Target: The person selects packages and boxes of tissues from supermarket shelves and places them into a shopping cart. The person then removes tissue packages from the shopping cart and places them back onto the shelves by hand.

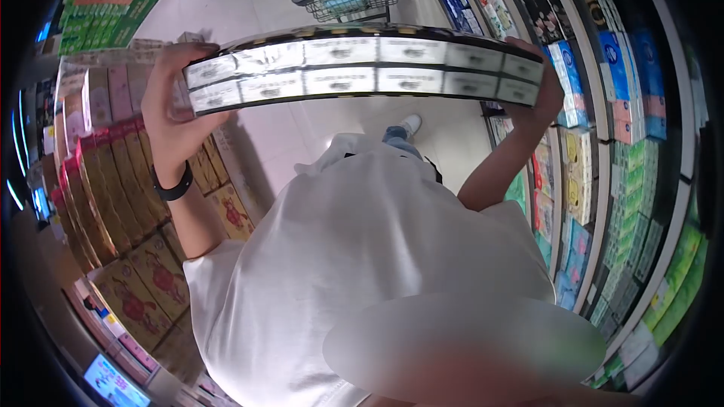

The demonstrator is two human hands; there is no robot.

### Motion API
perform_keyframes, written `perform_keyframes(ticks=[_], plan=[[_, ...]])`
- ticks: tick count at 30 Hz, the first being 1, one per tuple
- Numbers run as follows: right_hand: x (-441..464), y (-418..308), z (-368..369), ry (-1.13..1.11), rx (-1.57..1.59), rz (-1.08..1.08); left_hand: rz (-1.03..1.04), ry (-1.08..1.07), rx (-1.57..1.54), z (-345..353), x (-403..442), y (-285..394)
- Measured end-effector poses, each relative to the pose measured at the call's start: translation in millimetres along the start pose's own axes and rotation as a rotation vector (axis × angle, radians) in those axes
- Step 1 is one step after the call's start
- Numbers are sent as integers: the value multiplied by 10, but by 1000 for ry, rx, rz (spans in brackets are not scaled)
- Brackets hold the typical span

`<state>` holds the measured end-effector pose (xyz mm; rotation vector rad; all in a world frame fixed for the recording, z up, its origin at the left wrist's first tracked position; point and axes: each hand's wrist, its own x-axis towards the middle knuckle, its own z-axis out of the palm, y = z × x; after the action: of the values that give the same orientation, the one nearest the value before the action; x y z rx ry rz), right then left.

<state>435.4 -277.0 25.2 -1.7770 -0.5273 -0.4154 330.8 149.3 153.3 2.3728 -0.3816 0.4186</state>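
A long wrapped multipack (341, 66) is held up level in front of my chest, its side showing two rows of small white packs with dark edging. They look like tissue packs, though the print is too blurred to read. My left hand (175, 94) grips its left end, thumb below and fingers over the top. Around the other end, my right hand (544, 90) is closed, its fingers partly hidden behind the pack. A black band (173, 182) circles my left wrist.
Ahead in the aisle stands a shopping cart (354, 1) with green packs inside. Shelves (596, 105) of packaged goods line the right. Stacked gold boxes (139, 286) rise close on the left, with a green display (98, 26) farther off.
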Motion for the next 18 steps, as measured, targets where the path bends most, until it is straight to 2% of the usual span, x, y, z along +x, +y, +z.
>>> perform_keyframes(ticks=[1, 3, 4, 6, 7, 8, 9, 10, 11, 12, 13, 14, 15, 16, 18], plan=[[112, 57, 189, -82, 102, -28, -31, 26, 14, -55, -162, -68], [368, 217, 658, -213, 262, -104, -370, 138, -127, -175, -433, -193], [505, 262, 931, -257, 316, -154, -391, 162, -107, -209, -554, -312], [632, 341, 1641, -319, 630, 62, -559, 293, -273, -180, -817, -691], [685, 547, 1963, -476, 525, 156, -617, 341, -285, -108, -1002, -989], [633, 658, 2416, -479, 773, 348, -675, 384, -303, 34, -1245, -1310], [630, 851, 2678, -666, 580, 453, -869, 443, -432, 243, -1551, -1602], [415, 1257, 3105, -754, 497, 493, -1053, 502, -566, 509, -1883, -1925], [151, 1690, 3418, -883, 241, 444, -1181, 502, -774, 808, -2295, -2293], [-241, 2009, 3625, -937, 313, 590, -1358, 542, -720, 1099, -2478, -2368], [-503, 2187, 3632, -1047, 224, 685, -1488, 525, -778, 1381, -2709, -2512], [-920, 2502, 3615, -1123, 130, 888, -1686, 452, -735, 1555, -2649, -2419], [-1305, 2801, 3492, -1162, 114, 1100, -1699, 509, -888, 1746, -2607, -2433], [-1633, 2966, 3350, -1028, 147, 1256, -1709, 561, -1045, 1921, -2522, -2564], [-1829, 2839, 3140, -539, 475, 1592, -1562, 186, -791, 2098, -2176, -3149]])
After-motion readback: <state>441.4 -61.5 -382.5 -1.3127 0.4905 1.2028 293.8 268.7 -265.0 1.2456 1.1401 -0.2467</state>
